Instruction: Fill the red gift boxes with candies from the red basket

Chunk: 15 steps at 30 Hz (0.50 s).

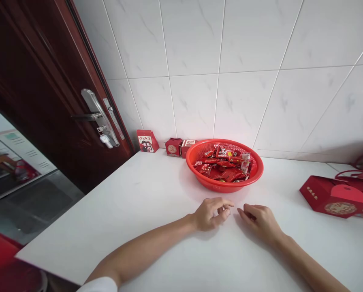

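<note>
My left hand [213, 214] rests on the white table just in front of a red plastic basket [224, 187]. Its fingers are loosely bent and apart, with nothing seen between them. To its right, my right hand [259, 221] lies on the tabletop with half-curled fingers and a gap by the thumb; it holds nothing that I can see. The fingertips of the two hands point toward each other without touching. Inside the perforated basket is a heap of candies [227, 165] in mostly red wrappers.
Small red gift boxes stand along the tiled wall: a printed one [147, 141], a dark red one [173, 147] and another [187, 147] partly behind the basket. Larger red handled boxes [336, 196] sit at the right. A brown door [48, 61] and a red stool [2, 255] are left.
</note>
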Each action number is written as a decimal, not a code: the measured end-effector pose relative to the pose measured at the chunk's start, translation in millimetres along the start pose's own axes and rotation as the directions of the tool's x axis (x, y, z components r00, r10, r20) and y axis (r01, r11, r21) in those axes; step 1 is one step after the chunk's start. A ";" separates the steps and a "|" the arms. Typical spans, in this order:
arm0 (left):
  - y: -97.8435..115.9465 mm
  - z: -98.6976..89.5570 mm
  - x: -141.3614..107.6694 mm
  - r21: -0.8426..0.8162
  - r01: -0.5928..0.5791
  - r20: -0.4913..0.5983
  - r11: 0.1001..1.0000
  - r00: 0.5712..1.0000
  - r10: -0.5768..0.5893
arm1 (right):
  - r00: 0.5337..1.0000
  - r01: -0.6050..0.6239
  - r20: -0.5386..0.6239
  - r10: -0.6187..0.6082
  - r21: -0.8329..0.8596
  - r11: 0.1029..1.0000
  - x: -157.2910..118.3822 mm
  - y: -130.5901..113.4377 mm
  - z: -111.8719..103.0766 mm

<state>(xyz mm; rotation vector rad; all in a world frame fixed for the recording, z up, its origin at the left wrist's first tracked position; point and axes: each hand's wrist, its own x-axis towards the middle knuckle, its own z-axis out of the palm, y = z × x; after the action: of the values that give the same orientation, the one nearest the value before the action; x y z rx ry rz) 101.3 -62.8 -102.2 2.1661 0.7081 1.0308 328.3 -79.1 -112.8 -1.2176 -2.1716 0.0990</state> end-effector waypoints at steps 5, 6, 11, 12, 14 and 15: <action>10.8 -19.7 7.5 0.104 -0.055 -0.013 0.993 0.998 0.056 | 0.949 0.306 0.075 -0.305 0.002 0.952 -12.7 -42.5 11.8; 16.2 -29.7 9.3 0.147 -0.055 0.005 0.988 0.998 0.055 | 0.935 0.346 0.084 -0.345 0.003 0.938 -15.1 -48.6 13.7; 60.8 -120.9 11.0 0.375 0.038 0.169 0.926 0.980 -0.109 | 0.910 0.392 0.126 -0.394 0.038 0.919 -21.2 -60.4 17.7; 71.5 -145.3 6.9 0.452 0.096 0.186 0.887 0.962 -0.199 | 0.913 0.387 0.121 -0.390 0.049 0.921 -21.2 -60.1 17.4; 92.4 -194.6 -10.7 0.632 0.232 0.189 0.740 0.879 -0.437 | 0.917 0.383 0.094 -0.388 0.069 0.921 -21.0 -58.7 16.4; 102.3 -217.7 -25.1 0.705 0.312 0.147 0.637 0.815 -0.561 | 0.917 0.386 0.077 -0.391 0.079 0.919 -20.9 -57.9 15.8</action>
<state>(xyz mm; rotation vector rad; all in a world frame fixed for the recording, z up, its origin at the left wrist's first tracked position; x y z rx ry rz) -69.4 -80.5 68.3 2.4368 1.5048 0.0834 284.1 -124.8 -114.9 -0.7380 -2.4290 0.0544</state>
